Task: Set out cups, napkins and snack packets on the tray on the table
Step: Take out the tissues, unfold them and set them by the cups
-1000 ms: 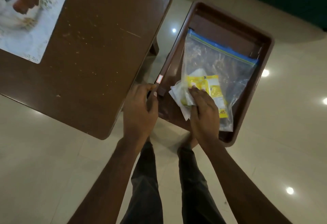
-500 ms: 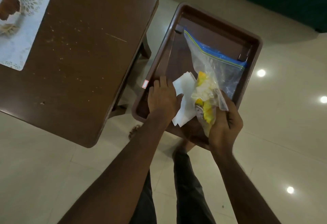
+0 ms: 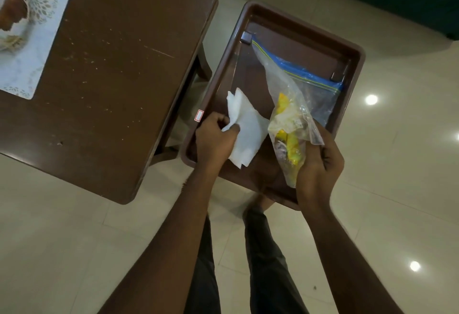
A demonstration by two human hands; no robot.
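A dark brown tray (image 3: 278, 19) hangs over the floor to the right of the brown table (image 3: 119, 70). My left hand (image 3: 213, 140) pinches white napkins (image 3: 246, 127) over the tray's near left part. My right hand (image 3: 319, 164) grips the bottom of a clear zip bag (image 3: 298, 105) with a blue seal. Yellow snack packets (image 3: 290, 145) show through the bag. The bag's top end lies in the tray. No cups are in view.
A patterned white mat (image 3: 32, 40) with a brown and white object on it lies at the table's far left. Pale glossy floor tiles surround the table. My legs (image 3: 248, 264) stand below the tray. A dark wall runs along the top right.
My left hand let go of the tray's rim and took hold of the napkins. My right hand lifted the bag by its bottom, so the bag now stands tilted, apart from the napkins.
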